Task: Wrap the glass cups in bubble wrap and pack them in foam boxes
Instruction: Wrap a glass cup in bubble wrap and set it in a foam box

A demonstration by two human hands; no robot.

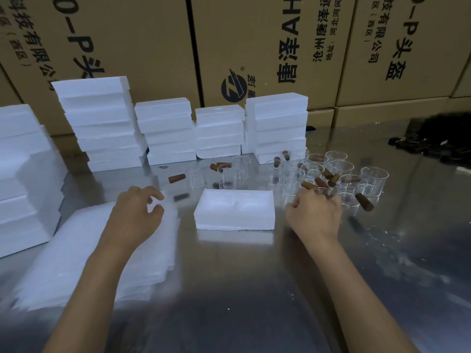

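Glass, thin & clear, so fragile & slippery: best taken round the wall w/ the whole hand, not by the brown handle. Near left, bubble wrap stack (84,253), soft & light; left hand (135,212) hovers over it, fingers loosely curled, holding nothing. Centre: open foam box (234,212). Right hand (314,212) grips a glass cup (325,193) at near edge of the cups cluster (331,174).

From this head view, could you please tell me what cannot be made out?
- Right hand: its own back hides the fingers, so its hold on a glass cup is unclear.
- Left hand and bubble wrap stack: motion-blurred.
- Dark pile: too blurred to identify.
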